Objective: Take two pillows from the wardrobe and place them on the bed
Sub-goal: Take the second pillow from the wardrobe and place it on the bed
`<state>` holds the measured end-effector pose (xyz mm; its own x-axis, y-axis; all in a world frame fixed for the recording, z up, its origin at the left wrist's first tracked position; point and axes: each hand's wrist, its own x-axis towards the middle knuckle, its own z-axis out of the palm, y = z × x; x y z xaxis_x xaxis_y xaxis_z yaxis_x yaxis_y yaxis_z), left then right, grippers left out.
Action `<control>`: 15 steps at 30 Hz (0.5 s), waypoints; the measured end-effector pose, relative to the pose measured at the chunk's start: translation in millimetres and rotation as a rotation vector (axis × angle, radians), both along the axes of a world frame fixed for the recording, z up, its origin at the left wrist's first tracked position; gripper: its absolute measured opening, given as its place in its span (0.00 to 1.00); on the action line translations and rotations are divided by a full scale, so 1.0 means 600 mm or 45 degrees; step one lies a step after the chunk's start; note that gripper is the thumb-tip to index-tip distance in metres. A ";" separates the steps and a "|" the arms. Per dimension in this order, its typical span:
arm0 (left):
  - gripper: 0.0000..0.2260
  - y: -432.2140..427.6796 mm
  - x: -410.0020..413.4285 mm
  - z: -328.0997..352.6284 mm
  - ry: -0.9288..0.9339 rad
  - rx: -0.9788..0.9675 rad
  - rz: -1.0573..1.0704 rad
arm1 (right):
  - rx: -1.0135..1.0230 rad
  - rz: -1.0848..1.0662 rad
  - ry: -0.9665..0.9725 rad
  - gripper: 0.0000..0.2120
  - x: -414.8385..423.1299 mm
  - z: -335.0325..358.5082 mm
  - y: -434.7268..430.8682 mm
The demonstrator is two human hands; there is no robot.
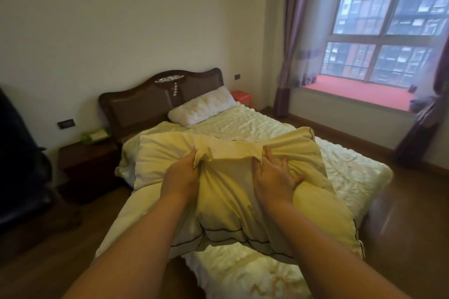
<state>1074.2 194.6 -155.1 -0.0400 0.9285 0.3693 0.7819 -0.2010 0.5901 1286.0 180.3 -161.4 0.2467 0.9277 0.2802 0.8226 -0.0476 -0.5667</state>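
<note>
Two hands are on the job: my left hand [183,177] and right hand [273,176] both clamp bunched cover fabric of the yellow pillow [228,192], held in the air over the near end of the bed [340,172]. One white pillow [201,107] lies far off at the headboard [145,102]. I'm gripping only loose cover, so it could slip or sag and drop short.

**Two hands hold a yellow pillow above a bed**

Seen from the head, the left hand [181,178] and right hand [273,177] bunch the fabric of a pale yellow pillow [230,192] with dark piping, held over a bed [340,172] with a cream cover. A white pillow [201,107] leans against the dark wooden headboard [145,102]. A window [388,19] is on the right.
</note>
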 end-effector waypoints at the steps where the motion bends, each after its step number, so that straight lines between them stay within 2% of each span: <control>1: 0.16 -0.002 -0.021 -0.001 0.004 0.000 0.013 | -0.005 0.008 0.002 0.27 -0.021 0.000 -0.001; 7: 0.20 0.006 -0.132 0.003 -0.018 0.027 0.054 | -0.059 0.038 -0.030 0.26 -0.135 0.009 0.019; 9: 0.19 0.022 -0.161 0.000 -0.018 0.010 0.073 | -0.068 0.042 -0.018 0.26 -0.163 0.010 0.034; 15: 0.22 0.086 -0.224 -0.012 -0.058 0.016 0.103 | -0.071 0.081 -0.025 0.26 -0.228 0.001 0.119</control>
<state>939.7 246.0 -162.1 -0.1320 0.9169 0.3767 0.7682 -0.1455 0.6234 1149.2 251.8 -160.7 0.1815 0.9557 0.2316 0.8359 -0.0259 -0.5483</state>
